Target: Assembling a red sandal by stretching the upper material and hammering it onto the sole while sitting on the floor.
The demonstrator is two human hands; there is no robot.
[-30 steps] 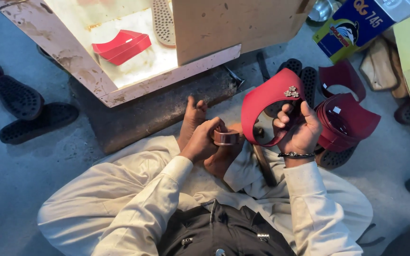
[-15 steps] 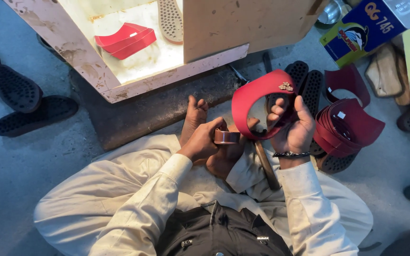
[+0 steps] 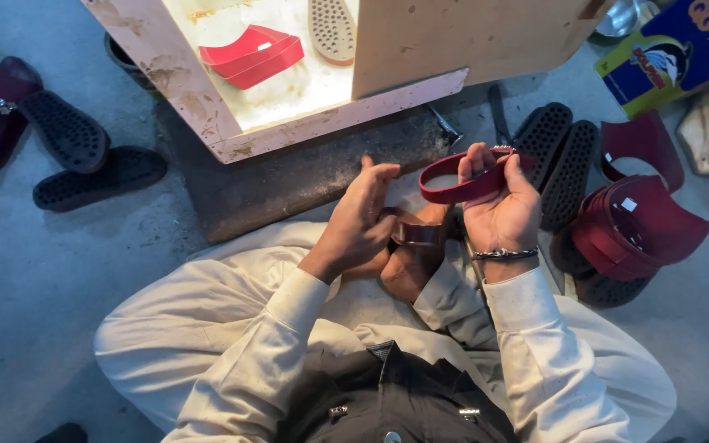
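Observation:
I sit on the floor with my legs folded. My right hand (image 3: pixel 498 209) is shut on a curved red sandal strap (image 3: pixel 453 182), gripped edge-on just above my foot (image 3: pixel 408 271), with the fingers curled over its top edge. My left hand (image 3: pixel 363 221) rests beside it, its fingers raised, and grips a small brown round tin (image 3: pixel 418 234) that sits against the foot. A metal bracelet (image 3: pixel 504 254) circles my right wrist. The two hands are close together, a little apart.
A low wooden work board (image 3: pixel 207 123) in front carries red strap pieces (image 3: pixel 252 53) and a tan sole (image 3: pixel 331 29). Black soles (image 3: pixel 555 156) and a pile of maroon uppers (image 3: pixel 633 230) lie at the right. More soles (image 3: pixel 84 156) lie left; a blue-yellow box (image 3: pixel 674 49) stands far right.
My right hand has lowered the red strap and tipped it from face-on to edge-on, bringing it closer to my left hand. The left hand stays at the tin.

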